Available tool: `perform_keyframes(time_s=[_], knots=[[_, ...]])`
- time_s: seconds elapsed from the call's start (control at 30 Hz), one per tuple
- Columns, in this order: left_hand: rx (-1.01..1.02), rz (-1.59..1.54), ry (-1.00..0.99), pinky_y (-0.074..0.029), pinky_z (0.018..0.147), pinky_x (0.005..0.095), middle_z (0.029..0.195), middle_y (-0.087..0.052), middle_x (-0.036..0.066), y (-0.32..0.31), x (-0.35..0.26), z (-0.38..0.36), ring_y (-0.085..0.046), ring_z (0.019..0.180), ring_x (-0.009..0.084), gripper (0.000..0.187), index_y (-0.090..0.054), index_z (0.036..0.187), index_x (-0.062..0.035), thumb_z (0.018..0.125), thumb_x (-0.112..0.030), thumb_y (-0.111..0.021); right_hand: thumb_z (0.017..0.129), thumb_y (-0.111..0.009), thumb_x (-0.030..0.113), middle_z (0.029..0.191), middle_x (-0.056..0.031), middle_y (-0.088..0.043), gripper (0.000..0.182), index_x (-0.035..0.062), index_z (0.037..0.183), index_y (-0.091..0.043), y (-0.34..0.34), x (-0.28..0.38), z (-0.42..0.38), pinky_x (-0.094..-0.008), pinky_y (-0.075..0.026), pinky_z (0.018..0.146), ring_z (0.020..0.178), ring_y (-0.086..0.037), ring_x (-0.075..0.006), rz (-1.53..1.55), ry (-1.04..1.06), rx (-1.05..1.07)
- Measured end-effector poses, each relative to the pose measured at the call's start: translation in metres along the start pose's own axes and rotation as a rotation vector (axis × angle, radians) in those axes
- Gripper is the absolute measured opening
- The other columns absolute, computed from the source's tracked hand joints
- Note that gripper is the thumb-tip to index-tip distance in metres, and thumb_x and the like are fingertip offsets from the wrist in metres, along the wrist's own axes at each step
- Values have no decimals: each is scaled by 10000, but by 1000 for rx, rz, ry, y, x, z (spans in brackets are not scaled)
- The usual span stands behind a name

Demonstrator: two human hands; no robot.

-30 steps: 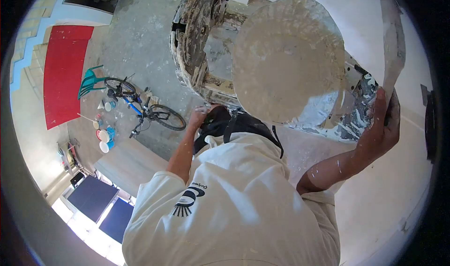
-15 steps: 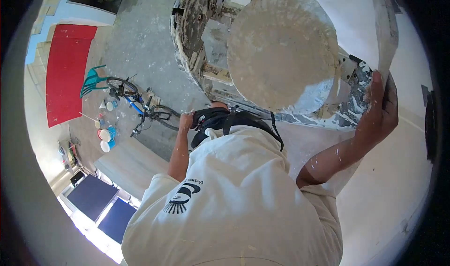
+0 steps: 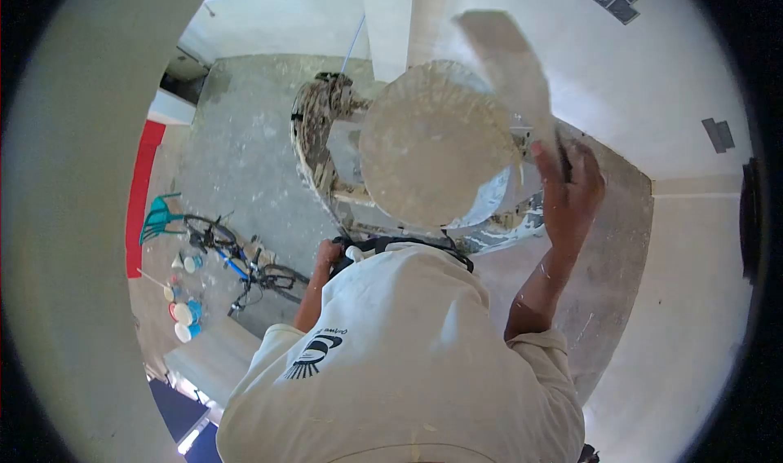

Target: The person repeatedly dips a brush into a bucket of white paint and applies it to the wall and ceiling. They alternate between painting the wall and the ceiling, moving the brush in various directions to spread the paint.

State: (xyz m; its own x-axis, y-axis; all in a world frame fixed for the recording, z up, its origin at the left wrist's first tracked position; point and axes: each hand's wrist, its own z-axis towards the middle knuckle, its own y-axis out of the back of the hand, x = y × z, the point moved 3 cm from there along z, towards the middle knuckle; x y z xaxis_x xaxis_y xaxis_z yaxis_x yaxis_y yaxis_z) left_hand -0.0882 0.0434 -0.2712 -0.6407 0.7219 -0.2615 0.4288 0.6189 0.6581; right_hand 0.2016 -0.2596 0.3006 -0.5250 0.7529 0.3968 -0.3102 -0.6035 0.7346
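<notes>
My right hand (image 3: 571,182) is raised at the right, its fingers wrapped round the handle end of a wide flat blade (image 3: 510,63), which is blurred and tilts up to the left. Left of that hand a round, plaster-smeared disc (image 3: 436,145) lies on a worn, paint-spattered frame (image 3: 314,133) with a curved left end. My left hand (image 3: 329,253) is closed low beside my waist, at dark cloth or a strap; what it grips is too small to make out.
A bicycle (image 3: 253,271) lies on the concrete floor at the left, by a green chair (image 3: 159,218) and several buckets (image 3: 188,312). Beyond is a red panel (image 3: 145,198). A white column (image 3: 387,23) stands behind the frame, and a pale wall (image 3: 620,80) fills the right.
The view has tilted up, showing more wall. My right hand has moved left and inward with the blade, which now leans over the disc's edge. My left hand stays at my waist.
</notes>
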Motion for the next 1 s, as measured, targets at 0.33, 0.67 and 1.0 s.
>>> perform_keyframes(time_s=[0.33, 0.67, 1.0], knots=[[-624, -1493, -273, -374, 765, 299, 1045, -480, 68, 216, -107, -126, -478, 916, 163, 416, -387, 1143, -61, 810, -309, -423, 634, -613, 186, 651, -99, -560, 274, 42, 865, -586, 9, 22, 3, -339, -410, 545, 574, -539, -256, -108, 257, 658], [-556, -1382, -725, -267, 901, 312, 1194, -338, 70, 249, -165, -163, -315, 1097, 192, 534, -241, 1186, -45, 793, -380, -380, 630, -620, 244, 611, -72, -539, 307, 83, 889, -590, -20, 19, -7, -331, -397, 508, 526, -524, -229, -359, 374, 824], [-648, -1158, -528, -414, 727, 274, 908, -558, 76, 268, -198, -173, -526, 825, 152, 268, -508, 945, 14, 680, -22, -483, 622, -622, 237, 640, -45, -522, 321, 102, 910, -577, -13, 17, -8, -312, -413, 535, 592, -530, -202, -444, 446, 812]])
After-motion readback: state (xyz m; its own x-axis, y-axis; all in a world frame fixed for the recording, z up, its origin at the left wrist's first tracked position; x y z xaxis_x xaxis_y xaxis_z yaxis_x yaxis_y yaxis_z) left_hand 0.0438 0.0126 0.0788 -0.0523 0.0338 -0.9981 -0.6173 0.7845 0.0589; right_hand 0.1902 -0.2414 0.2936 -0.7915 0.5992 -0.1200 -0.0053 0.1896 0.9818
